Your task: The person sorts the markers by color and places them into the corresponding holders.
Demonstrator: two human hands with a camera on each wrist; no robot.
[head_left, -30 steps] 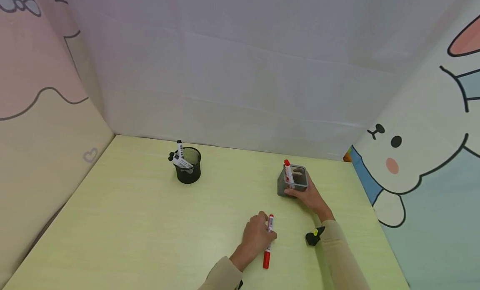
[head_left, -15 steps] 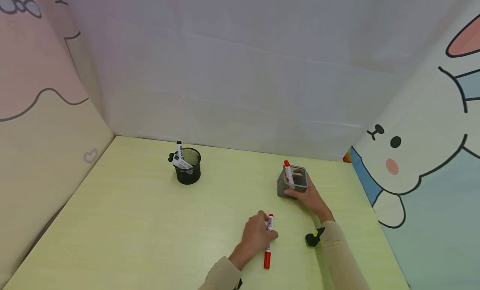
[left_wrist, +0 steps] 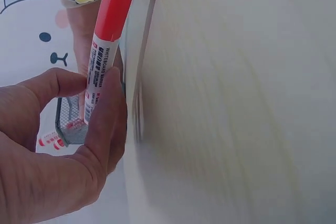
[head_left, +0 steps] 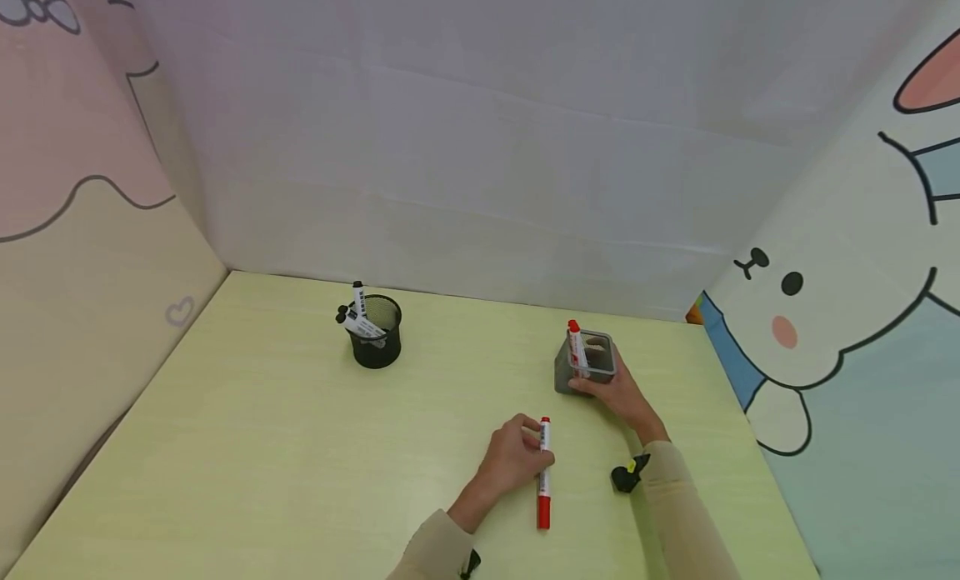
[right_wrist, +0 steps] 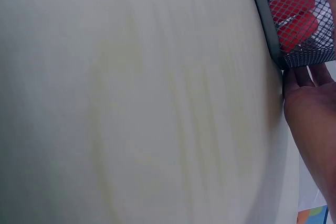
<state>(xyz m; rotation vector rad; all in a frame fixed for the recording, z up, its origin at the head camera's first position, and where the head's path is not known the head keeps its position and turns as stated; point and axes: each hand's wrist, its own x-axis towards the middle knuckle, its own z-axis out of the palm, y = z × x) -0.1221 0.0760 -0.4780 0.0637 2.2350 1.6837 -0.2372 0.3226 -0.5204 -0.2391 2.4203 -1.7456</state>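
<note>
Between the thumb and fingers of my left hand [head_left: 513, 457], a red-capped whiteboard marker [head_left: 543, 484] is pinched. In the left wrist view the marker [left_wrist: 116, 9] points its red cap up and away from the fingertips. My right hand [head_left: 621, 397] grips a grey rectangular mesh pen holder [head_left: 562, 375] standing on the table. Red markers [head_left: 575, 338] lean inside that holder, against its left side. Through the mesh in the right wrist view, their red ends [right_wrist: 298, 29] show near the bottom. Part of the right hand's fingers is hidden behind the holder.
A round black mesh pen cup [head_left: 377, 355] stands toward the back left of the table [head_left: 262, 447], with several black-capped markers [head_left: 362, 320] leaning in it. A pale wall rises behind the table, and cartoon-printed panels border both sides.
My left hand has shifted slightly, and the marker has moved a little right and away from me, standing straighter in the head view. The right hand and pen holder stay put.
</note>
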